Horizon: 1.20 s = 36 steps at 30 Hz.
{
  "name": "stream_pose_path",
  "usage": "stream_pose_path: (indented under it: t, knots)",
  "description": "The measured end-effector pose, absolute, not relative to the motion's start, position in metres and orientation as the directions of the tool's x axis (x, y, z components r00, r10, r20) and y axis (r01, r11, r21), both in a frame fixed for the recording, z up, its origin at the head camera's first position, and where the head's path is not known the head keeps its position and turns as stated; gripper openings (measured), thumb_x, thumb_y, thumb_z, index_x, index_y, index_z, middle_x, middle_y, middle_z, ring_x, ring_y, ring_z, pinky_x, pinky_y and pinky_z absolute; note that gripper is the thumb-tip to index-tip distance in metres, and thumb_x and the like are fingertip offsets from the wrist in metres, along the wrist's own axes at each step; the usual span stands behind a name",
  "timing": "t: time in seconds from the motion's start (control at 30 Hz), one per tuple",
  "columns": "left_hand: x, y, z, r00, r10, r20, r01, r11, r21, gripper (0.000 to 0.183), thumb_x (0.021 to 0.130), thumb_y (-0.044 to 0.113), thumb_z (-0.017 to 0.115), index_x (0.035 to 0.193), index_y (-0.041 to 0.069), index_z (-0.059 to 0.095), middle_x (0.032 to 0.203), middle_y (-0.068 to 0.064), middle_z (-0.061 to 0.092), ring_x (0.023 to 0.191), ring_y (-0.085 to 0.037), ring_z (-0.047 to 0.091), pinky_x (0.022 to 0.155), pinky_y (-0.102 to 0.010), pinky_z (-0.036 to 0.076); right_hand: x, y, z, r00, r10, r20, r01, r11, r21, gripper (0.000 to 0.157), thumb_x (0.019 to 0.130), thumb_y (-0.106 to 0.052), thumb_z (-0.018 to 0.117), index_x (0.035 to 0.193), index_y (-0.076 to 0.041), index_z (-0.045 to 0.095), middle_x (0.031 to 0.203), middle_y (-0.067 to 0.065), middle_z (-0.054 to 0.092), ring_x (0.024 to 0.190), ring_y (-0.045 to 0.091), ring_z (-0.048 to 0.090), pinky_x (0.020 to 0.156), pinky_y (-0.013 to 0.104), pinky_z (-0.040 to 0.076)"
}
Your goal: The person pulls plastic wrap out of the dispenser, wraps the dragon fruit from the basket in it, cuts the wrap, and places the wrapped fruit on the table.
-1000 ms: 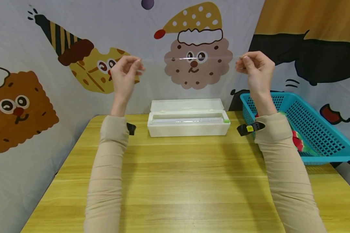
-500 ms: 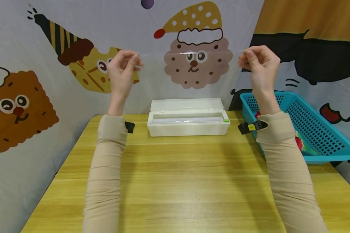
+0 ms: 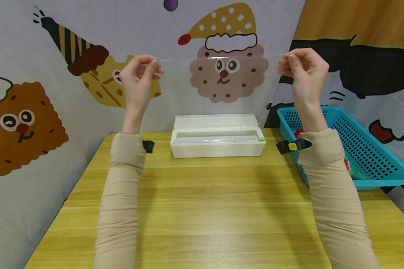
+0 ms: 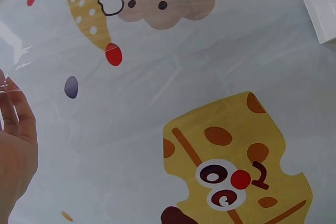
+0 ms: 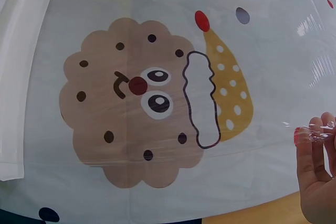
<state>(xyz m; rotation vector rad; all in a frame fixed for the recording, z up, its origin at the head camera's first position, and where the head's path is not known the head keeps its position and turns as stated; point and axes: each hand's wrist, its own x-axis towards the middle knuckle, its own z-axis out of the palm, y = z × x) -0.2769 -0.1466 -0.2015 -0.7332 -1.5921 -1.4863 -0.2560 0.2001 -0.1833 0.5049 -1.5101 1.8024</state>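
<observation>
A clear sheet of cling film [image 3: 219,58] stretches between both raised hands, its top edge a thin shiny line. My left hand [image 3: 138,80] pinches one upper corner between thumb and fingers; my right hand [image 3: 306,76] pinches the other. Below them, at the back of the table, sits a white cling film dispenser [image 3: 217,150] with its lid up. A pale roll [image 3: 219,138] shows through its opening. In the left wrist view, film covers the fingertips of the left hand [image 4: 18,150]. Bunched film glints at the fingertips of the right hand [image 5: 320,177].
A blue plastic basket [image 3: 373,145] stands at the right, partly behind the right forearm, with red and green items inside. The wooden table [image 3: 219,209] spreads in front of the dispenser. A cloth printed with cartoon biscuits [image 3: 229,84] hangs behind.
Both hands have risen and moved slightly farther apart, the right one a little more. The film's top edge has risen with them. The dispenser stays where it was.
</observation>
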Motion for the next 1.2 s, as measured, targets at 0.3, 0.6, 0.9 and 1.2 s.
stream_pose_path:
  t: [0.3, 0.6, 0.9, 1.2]
  knots:
    - [-0.271, -0.147, -0.195, -0.501, -0.123, 0.857, 0.848, 0.126, 0.514, 0.011, 0.092, 0.008, 0.059, 0.093, 0.002, 0.069, 0.079, 0.011, 0.066, 0.071, -0.007, 0.065, 0.068, -0.023, 0.056, -0.255, 0.2, -0.181, -0.624, 0.269, 0.734, -0.765, -0.019, -0.643, 0.011, 0.087, -0.006, 0.062, 0.087, 0.003, 0.069, 0.076, 0.004, 0.069, 0.066, 0.015, 0.065, 0.071, 0.018, 0.057]
    - [-0.262, -0.147, -0.191, -0.524, -0.13, 0.842, 0.835, 0.118, 0.538, 0.012, 0.092, 0.006, 0.06, 0.094, -0.002, 0.068, 0.079, 0.01, 0.067, 0.072, -0.008, 0.066, 0.068, -0.02, 0.056, -0.242, 0.199, -0.175, -0.644, 0.27, 0.716, -0.751, -0.045, -0.658, 0.01, 0.087, -0.006, 0.064, 0.089, 0.003, 0.069, 0.079, 0.006, 0.07, 0.07, 0.015, 0.066, 0.073, 0.016, 0.057]
    - [-0.24, -0.158, -0.194, -0.547, -0.05, 0.836, 0.834, 0.057, 0.549, 0.008, 0.089, -0.002, 0.06, 0.091, -0.006, 0.067, 0.08, 0.006, 0.066, 0.07, -0.011, 0.061, 0.067, -0.019, 0.052, -0.217, 0.209, -0.183, -0.644, 0.198, 0.739, -0.745, 0.053, -0.664, 0.013, 0.089, -0.008, 0.063, 0.093, 0.004, 0.069, 0.083, 0.003, 0.071, 0.074, 0.014, 0.067, 0.075, 0.015, 0.056]
    - [-0.201, -0.169, -0.203, -0.584, 0.099, 0.805, 0.808, -0.016, 0.588, 0.011, 0.087, 0.003, 0.065, 0.093, -0.005, 0.07, 0.084, 0.002, 0.066, 0.072, -0.011, 0.065, 0.071, -0.021, 0.056, -0.174, 0.224, -0.199, -0.675, 0.113, 0.729, -0.714, 0.147, -0.684, 0.015, 0.09, -0.003, 0.06, 0.097, 0.008, 0.069, 0.087, 0.001, 0.071, 0.075, 0.01, 0.067, 0.077, 0.013, 0.055]
